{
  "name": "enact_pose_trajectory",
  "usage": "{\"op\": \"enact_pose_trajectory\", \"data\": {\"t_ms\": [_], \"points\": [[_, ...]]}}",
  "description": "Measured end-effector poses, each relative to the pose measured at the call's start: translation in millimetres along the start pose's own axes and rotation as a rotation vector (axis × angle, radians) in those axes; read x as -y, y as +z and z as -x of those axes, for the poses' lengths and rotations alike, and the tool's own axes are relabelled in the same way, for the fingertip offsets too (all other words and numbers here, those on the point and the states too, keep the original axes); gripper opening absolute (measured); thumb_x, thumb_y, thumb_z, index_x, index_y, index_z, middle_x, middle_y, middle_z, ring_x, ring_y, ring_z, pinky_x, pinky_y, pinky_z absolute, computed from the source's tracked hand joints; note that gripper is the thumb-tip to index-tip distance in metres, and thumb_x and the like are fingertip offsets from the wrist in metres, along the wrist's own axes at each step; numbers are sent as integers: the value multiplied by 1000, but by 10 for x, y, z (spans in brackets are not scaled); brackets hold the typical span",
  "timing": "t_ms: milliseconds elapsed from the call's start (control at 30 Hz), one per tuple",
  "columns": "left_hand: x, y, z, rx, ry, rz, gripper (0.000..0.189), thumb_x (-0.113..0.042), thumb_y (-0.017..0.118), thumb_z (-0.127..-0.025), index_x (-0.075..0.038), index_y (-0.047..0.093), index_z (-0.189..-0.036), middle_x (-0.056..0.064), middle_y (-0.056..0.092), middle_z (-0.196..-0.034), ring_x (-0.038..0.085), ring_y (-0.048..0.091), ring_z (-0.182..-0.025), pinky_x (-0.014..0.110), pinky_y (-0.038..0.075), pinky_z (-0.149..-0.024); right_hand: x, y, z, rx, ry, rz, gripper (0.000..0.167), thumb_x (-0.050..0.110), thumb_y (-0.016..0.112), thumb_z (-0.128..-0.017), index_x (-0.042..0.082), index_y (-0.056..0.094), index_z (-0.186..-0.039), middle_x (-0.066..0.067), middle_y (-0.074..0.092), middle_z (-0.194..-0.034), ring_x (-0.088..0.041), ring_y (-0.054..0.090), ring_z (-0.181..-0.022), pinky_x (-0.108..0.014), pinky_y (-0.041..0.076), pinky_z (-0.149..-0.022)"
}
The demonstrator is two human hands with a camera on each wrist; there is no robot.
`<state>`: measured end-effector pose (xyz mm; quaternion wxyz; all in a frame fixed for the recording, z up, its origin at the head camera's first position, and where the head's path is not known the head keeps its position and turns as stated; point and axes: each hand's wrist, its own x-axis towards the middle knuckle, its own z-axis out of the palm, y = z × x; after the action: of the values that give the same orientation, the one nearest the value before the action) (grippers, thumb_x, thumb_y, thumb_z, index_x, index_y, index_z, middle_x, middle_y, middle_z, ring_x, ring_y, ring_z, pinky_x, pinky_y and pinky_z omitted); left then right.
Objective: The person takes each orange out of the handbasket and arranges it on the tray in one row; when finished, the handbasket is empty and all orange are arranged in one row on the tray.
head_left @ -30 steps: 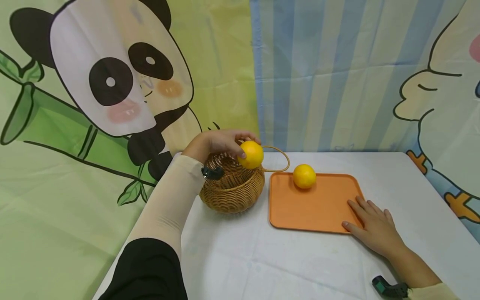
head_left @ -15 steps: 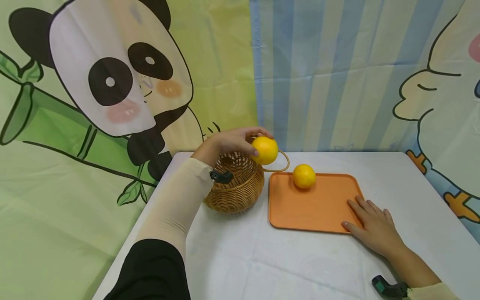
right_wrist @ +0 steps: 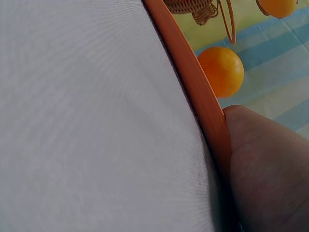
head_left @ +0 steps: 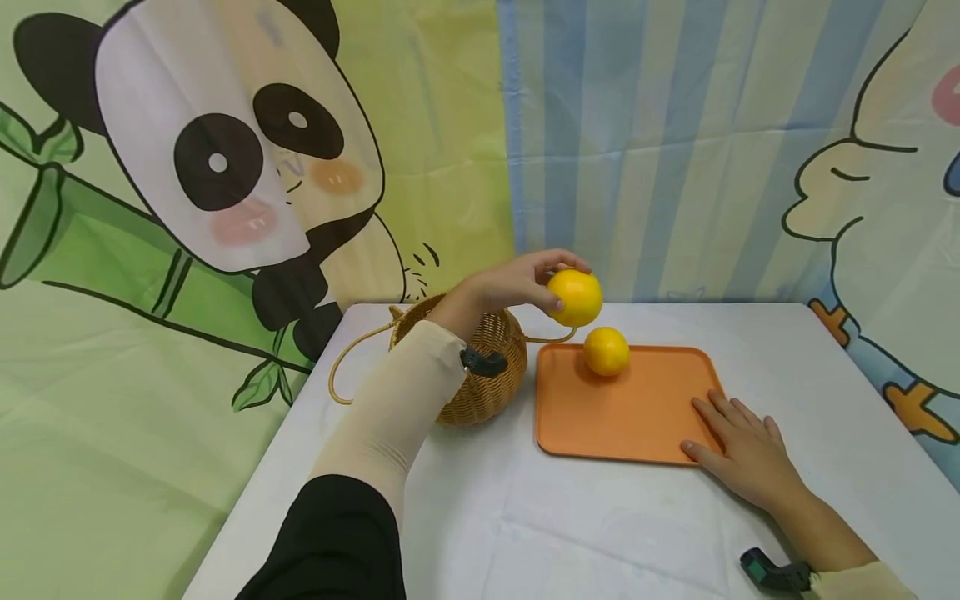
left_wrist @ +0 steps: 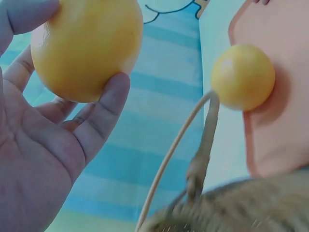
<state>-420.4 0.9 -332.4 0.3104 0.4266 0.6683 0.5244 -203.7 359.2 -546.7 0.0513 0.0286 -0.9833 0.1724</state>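
Observation:
My left hand [head_left: 513, 286] holds an orange [head_left: 579, 297] between thumb and fingers, raised above the table near the tray's back left corner. The left wrist view shows the fingers curved about this orange [left_wrist: 89, 50]. A second orange [head_left: 607, 352] sits on the orange-coloured tray [head_left: 630, 417], by its back edge. My right hand [head_left: 750, 458] lies with spread, straight fingers on the tray's right edge. Behind my left wrist stands a wicker basket [head_left: 491, 392], partly covered by the forearm; its inside shows only in part.
Two thin loop handles stick out from the basket, the left handle [head_left: 337, 367] over the table's left side. A white cloth covers the table [head_left: 585, 525]. Close behind it hangs a printed curtain [head_left: 652, 150] with a panda and stripes.
My left hand has carried the orange rightwards, from over the basket to near the tray's back left corner. More of the basket's left handle now shows. The right hand stays put.

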Motion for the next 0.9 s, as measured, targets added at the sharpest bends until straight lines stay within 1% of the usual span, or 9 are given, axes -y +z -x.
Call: {"op": "enact_pose_trajectory", "data": {"t_ms": [133, 333, 500, 600, 767, 900], "points": [[25, 101, -134, 3, 3, 44, 71, -5, 71, -85, -6, 49, -153, 17, 59, -141, 34, 63, -113, 48, 60, -90, -6, 1, 4, -6, -2, -5, 93, 66, 64, -98, 1, 42, -161, -35, 30, -166, -61, 23, -148, -86, 2, -112], [76, 243, -308, -4, 5, 100, 72, -6, 72, -86, -9, 49, -154, 13, 59, -143, 33, 63, -114, 42, 58, -85, -1, -13, 12, 0, -2, -15, 92, 66, 62, -99, 1, 42, -162, -34, 29, -166, -61, 22, -149, -85, 3, -112], [108, 365, -431, -1, 22, 169, 71, -1, 69, -88, -8, 48, -155, 10, 56, -145, 32, 63, -116, 44, 59, -87, 21, -34, 20, 7, 0, -24, 92, 66, 62, -100, 2, 42, -162, -33, 29, -167, -61, 22, -150, -85, 2, -113], [119, 433, -502, -1, 31, 200, 69, 1, 68, -88, -7, 48, -154, 11, 55, -146, 32, 64, -116, 44, 59, -89, 24, -33, 21, 9, 2, -29, 92, 67, 61, -100, 2, 41, -163, -33, 29, -167, -61, 21, -150, -84, 1, -113], [154, 537, -629, -6, 11, 198, 66, 2, 70, -91, -10, 49, -152, 10, 55, -146, 31, 64, -117, 42, 58, -90, 16, -34, 24, 3, -2, -25, 93, 67, 62, -99, 3, 41, -163, -33, 30, -167, -60, 22, -150, -84, 2, -114], [219, 643, -745, -20, -17, 182, 64, 1, 71, -94, -12, 51, -153, 6, 59, -141, 29, 65, -113, 40, 57, -88, 14, -24, 22, 7, 7, -19, 92, 67, 62, -99, 4, 42, -163, -33, 29, -167, -60, 22, -150, -84, 2, -114]]}}
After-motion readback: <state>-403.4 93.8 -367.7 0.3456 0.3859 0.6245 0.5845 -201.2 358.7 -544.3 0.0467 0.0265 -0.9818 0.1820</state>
